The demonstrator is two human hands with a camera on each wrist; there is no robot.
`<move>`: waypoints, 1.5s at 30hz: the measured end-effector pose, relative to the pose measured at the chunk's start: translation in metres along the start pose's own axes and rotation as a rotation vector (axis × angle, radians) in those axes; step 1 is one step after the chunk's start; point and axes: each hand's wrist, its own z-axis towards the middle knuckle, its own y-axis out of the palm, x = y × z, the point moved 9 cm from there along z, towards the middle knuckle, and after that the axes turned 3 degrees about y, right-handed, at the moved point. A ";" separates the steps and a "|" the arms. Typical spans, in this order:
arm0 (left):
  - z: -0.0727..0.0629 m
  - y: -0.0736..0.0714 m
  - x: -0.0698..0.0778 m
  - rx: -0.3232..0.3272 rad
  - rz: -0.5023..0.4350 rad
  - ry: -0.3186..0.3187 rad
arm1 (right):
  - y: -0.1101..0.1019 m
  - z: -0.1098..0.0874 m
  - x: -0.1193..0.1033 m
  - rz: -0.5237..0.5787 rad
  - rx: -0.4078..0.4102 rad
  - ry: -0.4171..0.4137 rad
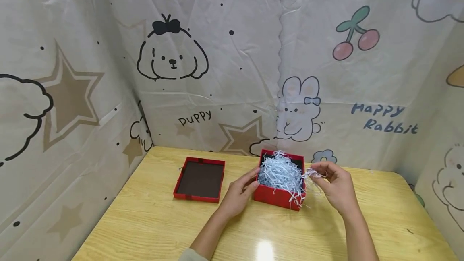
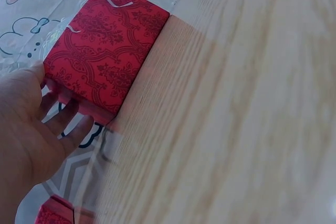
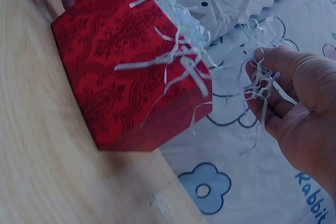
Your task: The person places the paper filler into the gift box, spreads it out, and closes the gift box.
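A red patterned gift box (image 1: 276, 197) stands on the table, heaped with pale blue-white shredded paper (image 1: 280, 172); some strands hang over its front right corner. My left hand (image 1: 235, 195) rests against the box's left side, its fingers loosely extended (image 2: 68, 124) and the thumb at the front corner. To the right of the box, my right hand (image 1: 335, 184) pinches a small tangle of paper shreds (image 3: 261, 80) between thumb and fingers, held apart from the box wall at rim height.
Left of the box lies a shallow red lid (image 1: 198, 198), its dark inside facing up. The wooden table (image 1: 145, 220) ends at a printed cloth backdrop (image 1: 232, 71) behind and on both sides. A few pale scraps (image 3: 161, 204) lie near the box in the right wrist view.
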 end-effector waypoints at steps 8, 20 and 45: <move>0.000 -0.001 0.002 0.004 0.001 -0.006 | 0.015 0.021 -0.030 0.038 -0.009 -0.045; 0.001 -0.002 0.006 0.008 -0.017 0.007 | 0.061 0.042 -0.027 -0.036 -0.066 -0.044; -0.001 -0.001 0.003 0.001 -0.005 -0.012 | 0.144 0.034 0.012 -0.396 -0.540 0.112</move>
